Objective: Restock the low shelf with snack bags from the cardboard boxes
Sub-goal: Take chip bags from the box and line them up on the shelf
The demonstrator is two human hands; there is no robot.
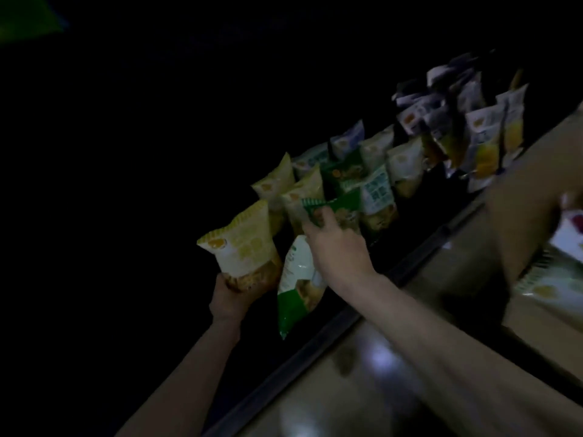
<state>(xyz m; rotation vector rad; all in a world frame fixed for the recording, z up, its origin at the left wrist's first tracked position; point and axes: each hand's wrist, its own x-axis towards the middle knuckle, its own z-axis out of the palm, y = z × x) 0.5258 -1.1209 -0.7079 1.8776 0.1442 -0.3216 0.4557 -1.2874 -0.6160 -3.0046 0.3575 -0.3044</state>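
Two bare forearms reach in from the lower edge — no sleeves, gloves, watch or rings show on either. The left hand [227,299] and right hand [338,247] are both uncovered — in the dim light, finer detail cannot be made out.

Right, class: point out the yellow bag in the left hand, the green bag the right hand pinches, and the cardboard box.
yellow bag [243,247]: head view, front panel.
green bag [342,205]: head view, upper body.
cardboard box [520,200]: head view, side wall.
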